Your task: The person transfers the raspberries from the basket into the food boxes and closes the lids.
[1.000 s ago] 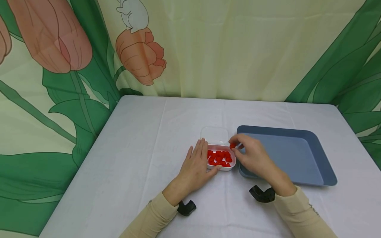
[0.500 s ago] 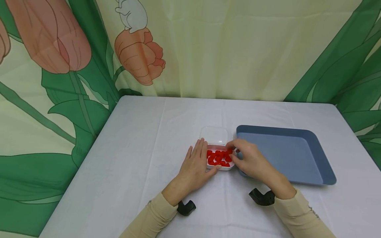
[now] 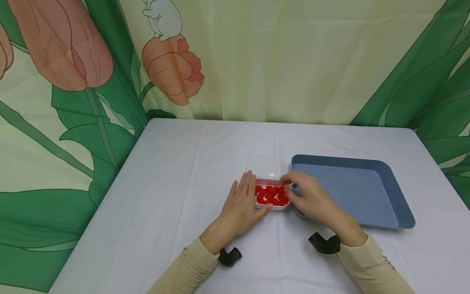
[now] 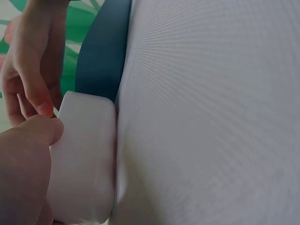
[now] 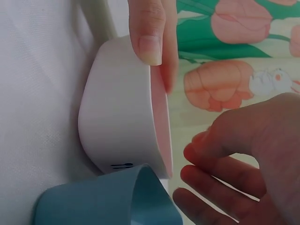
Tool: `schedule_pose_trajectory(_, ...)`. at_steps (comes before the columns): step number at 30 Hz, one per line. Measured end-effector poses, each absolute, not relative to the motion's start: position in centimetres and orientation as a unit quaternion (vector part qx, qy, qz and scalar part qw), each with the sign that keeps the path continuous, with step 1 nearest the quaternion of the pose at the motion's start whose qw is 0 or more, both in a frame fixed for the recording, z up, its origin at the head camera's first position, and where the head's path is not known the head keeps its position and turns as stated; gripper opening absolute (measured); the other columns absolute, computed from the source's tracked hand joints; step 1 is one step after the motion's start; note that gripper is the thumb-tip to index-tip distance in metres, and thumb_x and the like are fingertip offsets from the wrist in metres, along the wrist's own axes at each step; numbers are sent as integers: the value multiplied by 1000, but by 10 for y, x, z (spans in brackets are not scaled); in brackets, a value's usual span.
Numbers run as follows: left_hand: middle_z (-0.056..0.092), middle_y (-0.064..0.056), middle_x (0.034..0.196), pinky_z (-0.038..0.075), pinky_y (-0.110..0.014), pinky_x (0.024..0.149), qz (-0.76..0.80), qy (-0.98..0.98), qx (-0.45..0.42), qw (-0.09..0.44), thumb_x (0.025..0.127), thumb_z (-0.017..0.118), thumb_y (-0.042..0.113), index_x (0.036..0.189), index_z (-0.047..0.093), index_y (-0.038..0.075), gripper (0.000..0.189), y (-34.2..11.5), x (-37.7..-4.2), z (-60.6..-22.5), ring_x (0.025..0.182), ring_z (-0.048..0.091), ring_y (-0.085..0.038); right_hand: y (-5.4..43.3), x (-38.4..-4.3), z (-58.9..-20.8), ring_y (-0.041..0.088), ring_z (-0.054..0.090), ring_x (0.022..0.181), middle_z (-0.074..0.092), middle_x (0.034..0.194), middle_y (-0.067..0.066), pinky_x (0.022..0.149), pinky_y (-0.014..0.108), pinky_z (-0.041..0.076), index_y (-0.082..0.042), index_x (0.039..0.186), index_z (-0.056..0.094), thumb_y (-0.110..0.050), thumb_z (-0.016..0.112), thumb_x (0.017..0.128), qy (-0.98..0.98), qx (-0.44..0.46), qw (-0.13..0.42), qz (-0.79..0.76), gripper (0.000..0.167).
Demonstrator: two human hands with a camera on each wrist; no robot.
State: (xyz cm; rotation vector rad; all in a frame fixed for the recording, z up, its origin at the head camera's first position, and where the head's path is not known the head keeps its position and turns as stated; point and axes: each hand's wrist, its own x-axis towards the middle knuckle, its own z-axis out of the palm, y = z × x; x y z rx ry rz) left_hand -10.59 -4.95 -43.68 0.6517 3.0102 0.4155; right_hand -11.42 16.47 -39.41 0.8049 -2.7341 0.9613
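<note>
A small white box (image 3: 280, 208) with a pink inside wall sits mid-table and holds several small red pieces (image 3: 269, 196). My left hand (image 3: 238, 208) rests along its left side, fingers straight and thumb on the near rim. In the right wrist view, the thumb and a finger overlap the wall of the box (image 5: 119, 103). My right hand (image 3: 308, 194) hovers at the right end of the box, thumb and index fingertips slightly apart over the red pieces. No piece shows between these fingers in the right wrist view, only a red tint on the fingertips.
A clear lid (image 3: 264, 166) lies behind the box. To the right stands a blue-grey tray (image 3: 352, 192), its left edge close to the box and under my right hand. White cloth (image 3: 154, 196) covers the table. A printed curtain (image 3: 293, 61) hangs behind.
My right hand has moved left and down from the tray's edge to the box. The red piece it pinched a second ago no longer shows in its fingers. The left hand keeps still.
</note>
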Motion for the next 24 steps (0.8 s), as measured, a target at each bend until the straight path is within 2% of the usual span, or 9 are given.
schedule_pose_trajectory(10, 26, -14, 163, 20, -54, 123, 143, 970, 192, 50, 90, 57, 61, 157, 20, 4, 95, -49, -107, -430, 153, 20, -31, 168, -127, -386, 26, 66, 93, 68, 105, 16, 80, 47, 60, 2, 109, 65, 3, 67, 88, -914, 216, 65, 337, 22)
schedule_pose_trajectory(19, 37, -16, 158, 22, -57, 121, 133, 969, 202, 54, 86, 64, 62, 148, 37, 4, 89, -49, -114, -417, 150, 29, -33, 166, -146, -381, 28, 66, 94, 68, 110, 18, 83, 46, 59, 3, 113, 65, -6, 61, 93, -928, 172, 22, 329, 22)
schedule_pose_trajectory(24, 39, -16, 156, 22, -57, 121, 128, 968, 206, 62, 84, 66, 62, 146, 39, 5, 88, -49, -115, -411, 149, 30, -34, 164, -156, -378, 30, 67, 95, 69, 112, 19, 82, 46, 60, 3, 116, 65, -8, 61, 92, -936, 150, -1, 318, 26)
